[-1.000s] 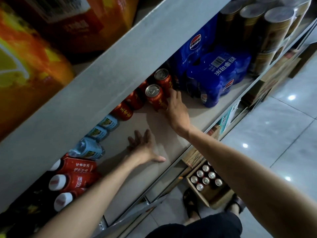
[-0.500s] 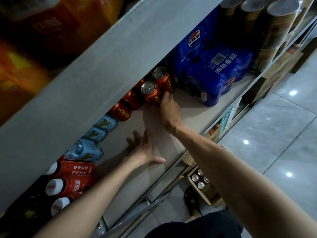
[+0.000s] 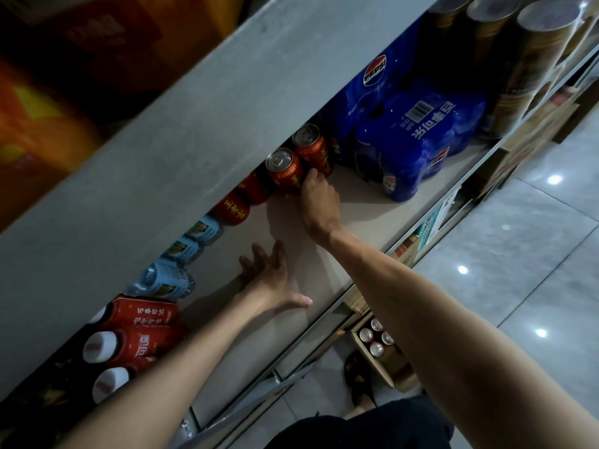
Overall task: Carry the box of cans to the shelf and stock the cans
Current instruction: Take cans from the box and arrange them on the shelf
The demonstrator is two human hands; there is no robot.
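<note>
Right grip reaches in, fingers curled on front red can, upright on shelf, touching second red can. Left grip flat on shelf, fingers spread, holds nothing. Blue Pepsi packs near right of cans. Upper shelf board hides rear cans. Box with cans on floor below.

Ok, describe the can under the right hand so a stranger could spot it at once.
Find the blue Pepsi pack on the grey shelf. Just left of it stand two cans with silver tops showing; skip the nearer red can. You want the farther red can, the one the right hand grips.
</note>
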